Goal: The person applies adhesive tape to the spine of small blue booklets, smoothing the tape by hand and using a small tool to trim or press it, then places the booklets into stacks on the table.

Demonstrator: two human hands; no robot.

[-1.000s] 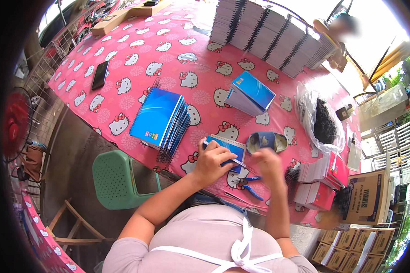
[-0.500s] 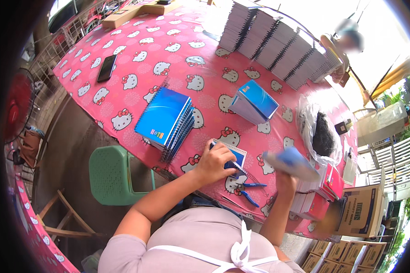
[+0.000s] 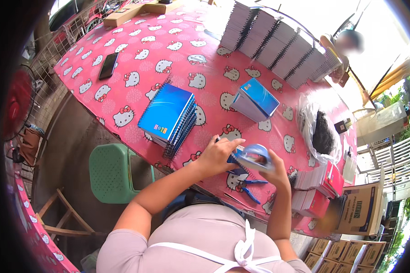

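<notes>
The left hand lay bent over a small blue notebook on the pink tablecloth, at the side of the table nearest the person; its fingers were partly spread above the cover, and whether they pinched the notebook or only pressed on it I could not tell. The right hand was closed around one end of a blue slipper, which blurred just above the notebook's right side, where a spiral wire showed; whether the two touched was not clear. The step in hand seemed to be working the wire along the notebook's bound edge, with the slipper as a tapping tool. As I judged it, the next move called for a steady left hand, its fingertips clear of the slipper, and a square, light contact on the wire so that it stayed lined up with the holes. Blue pliers lay open just beside the notebook, nearer the person, within easy reach of the right hand. A stack of blue notebooks stood to the left, and pink notebooks sat to the right.
</notes>
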